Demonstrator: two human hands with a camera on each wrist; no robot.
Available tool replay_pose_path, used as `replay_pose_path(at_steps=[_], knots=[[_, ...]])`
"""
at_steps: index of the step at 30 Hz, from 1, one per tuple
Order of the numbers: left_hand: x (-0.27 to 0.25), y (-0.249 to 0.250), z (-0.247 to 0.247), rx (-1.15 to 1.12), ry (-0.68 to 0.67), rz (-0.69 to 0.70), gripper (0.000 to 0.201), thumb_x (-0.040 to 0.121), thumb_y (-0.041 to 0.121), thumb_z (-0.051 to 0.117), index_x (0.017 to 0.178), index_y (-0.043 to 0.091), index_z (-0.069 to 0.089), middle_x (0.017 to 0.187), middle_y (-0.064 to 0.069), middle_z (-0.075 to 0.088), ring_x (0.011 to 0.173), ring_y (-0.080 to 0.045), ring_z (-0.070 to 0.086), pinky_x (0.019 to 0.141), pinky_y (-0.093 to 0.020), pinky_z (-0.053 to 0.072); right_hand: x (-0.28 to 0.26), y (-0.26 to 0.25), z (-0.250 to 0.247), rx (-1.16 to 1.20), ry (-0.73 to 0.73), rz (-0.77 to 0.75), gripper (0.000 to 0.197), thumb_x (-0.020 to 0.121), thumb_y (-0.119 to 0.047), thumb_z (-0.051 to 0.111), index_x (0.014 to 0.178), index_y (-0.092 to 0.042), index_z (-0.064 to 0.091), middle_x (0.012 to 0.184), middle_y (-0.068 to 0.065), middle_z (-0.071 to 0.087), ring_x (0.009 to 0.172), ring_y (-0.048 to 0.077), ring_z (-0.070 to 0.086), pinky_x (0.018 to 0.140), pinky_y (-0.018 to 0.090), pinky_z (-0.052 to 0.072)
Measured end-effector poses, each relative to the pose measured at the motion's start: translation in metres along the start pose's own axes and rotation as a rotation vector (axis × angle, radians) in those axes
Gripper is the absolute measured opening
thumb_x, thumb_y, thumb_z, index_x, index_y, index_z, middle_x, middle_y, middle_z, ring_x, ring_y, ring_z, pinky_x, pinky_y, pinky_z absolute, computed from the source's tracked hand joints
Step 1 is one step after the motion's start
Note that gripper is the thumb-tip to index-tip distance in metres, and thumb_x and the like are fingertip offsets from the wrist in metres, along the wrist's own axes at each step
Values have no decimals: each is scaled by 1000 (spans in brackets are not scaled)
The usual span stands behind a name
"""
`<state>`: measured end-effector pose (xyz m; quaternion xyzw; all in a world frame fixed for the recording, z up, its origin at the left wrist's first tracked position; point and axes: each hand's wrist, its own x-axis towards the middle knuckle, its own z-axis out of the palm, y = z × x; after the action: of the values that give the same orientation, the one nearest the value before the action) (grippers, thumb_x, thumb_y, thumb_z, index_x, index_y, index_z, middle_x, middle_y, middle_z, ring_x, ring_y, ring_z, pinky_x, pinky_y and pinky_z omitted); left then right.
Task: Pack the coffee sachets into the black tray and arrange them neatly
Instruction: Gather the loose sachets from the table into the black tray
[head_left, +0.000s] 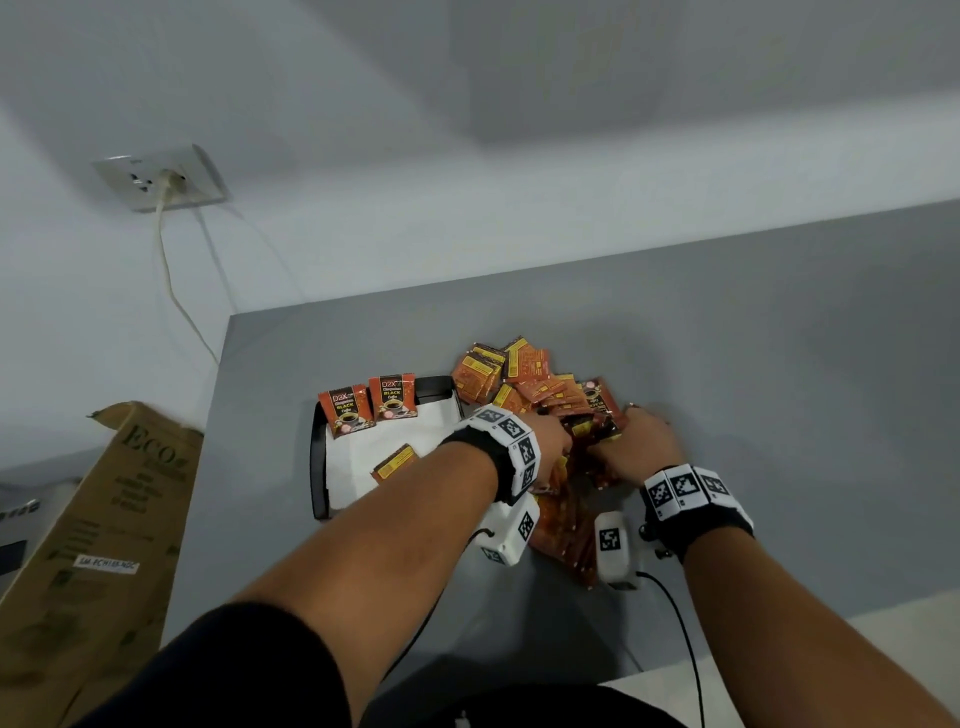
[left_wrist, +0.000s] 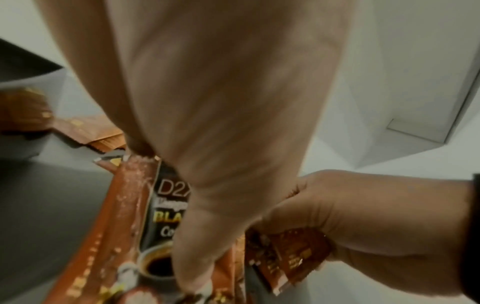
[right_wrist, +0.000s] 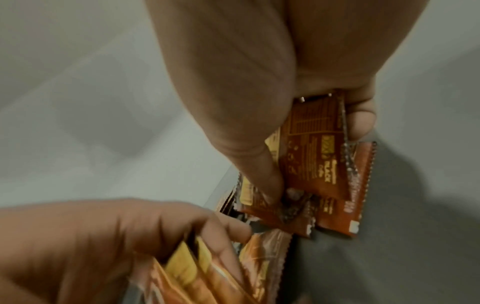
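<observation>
A loose pile of orange-brown coffee sachets lies on the grey table, right of the black tray with its white liner. Two sachets stand upright at the tray's far edge and one lies flat inside. Both hands are in the near part of the pile. My left hand grips a bunch of sachets, its thumb across a "D2X Black Coffee" front. My right hand pinches a sachet between thumb and fingers.
A cardboard box leans off the table's left edge. A wall socket with a cable hanging down is at the back left. The wall runs close behind the pile. Black cables trail from the wrist cameras over the near table edge.
</observation>
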<state>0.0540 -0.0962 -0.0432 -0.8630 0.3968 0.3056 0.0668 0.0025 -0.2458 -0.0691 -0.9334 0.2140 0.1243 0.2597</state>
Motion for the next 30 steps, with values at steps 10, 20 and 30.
replay_pose_path(at_steps=[10,20,30], knots=[[4,0,10,68,19,5,54,90,23,67,141,17,50,145,-12,41,126,-35,43,100,-41,41,-2,20,-16,158,13,46,20,80,-30,78,94,-17,74,85,2,66,81,21,59,74,26,40],[-4,0,6,16,33,-28,46,93,24,62,137,19,50,133,-11,55,123,-32,45,92,-40,43,-13,20,-18,383,-7,79,16,74,-26,61,77,-13,70,83,5,73,82,30,66,80,41,52],[-91,-66,-30,-540,539,-119,39,88,28,72,123,19,56,111,0,67,98,-18,63,84,-32,48,-18,-28,-34,742,69,-78,32,65,-23,72,97,-23,71,88,3,77,85,28,74,79,57,59]])
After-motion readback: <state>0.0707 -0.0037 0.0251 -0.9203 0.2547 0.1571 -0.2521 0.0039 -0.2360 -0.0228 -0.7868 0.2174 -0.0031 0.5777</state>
